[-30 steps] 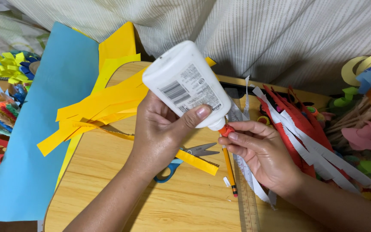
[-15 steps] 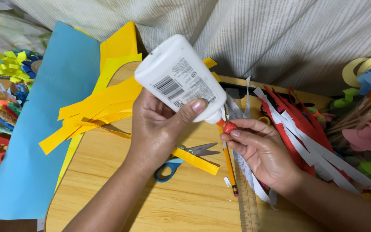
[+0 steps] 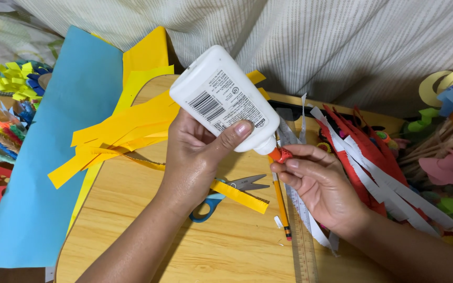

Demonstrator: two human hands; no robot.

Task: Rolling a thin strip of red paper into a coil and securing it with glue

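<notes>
the left hand (image 3: 195,162) holds a white glue bottle (image 3: 221,99) tipped nozzle-down over the middle of the wooden desk (image 3: 226,246), its fingers (image 3: 239,130) wrapped tight round the bottle's body, the thumb pressed across the label. the right hand (image 3: 321,183) meets it from the right: its fingers are pinched shut on the orange nozzle cap (image 3: 280,154), thumb and forefinger closed round it.

the bottle is already tilted with the cap downward, so if the cap comes free while the left hand squeezes this hard, glue could spurt out. right beneath the nozzle lie a yellow pencil (image 3: 280,202), a clear ruler (image 3: 304,246) and white paper strips (image 3: 310,225), and just to the left the blue-handled scissors (image 3: 221,196) with a yellow paper strip (image 3: 239,195) across them; any drip would land on these and gum the blades or stick the strips to the desk. whether the cap is open or closed cannot be told from here, it is mostly hidden by the fingertips.

a twist that slips could also jerk the bottle sideways into the cut yellow paper (image 3: 121,131) on the left or the red and white paper fringe (image 3: 373,162) on the right. the blue paper sheet (image 3: 53,157) at the far left lies clear of the drip line.
</notes>
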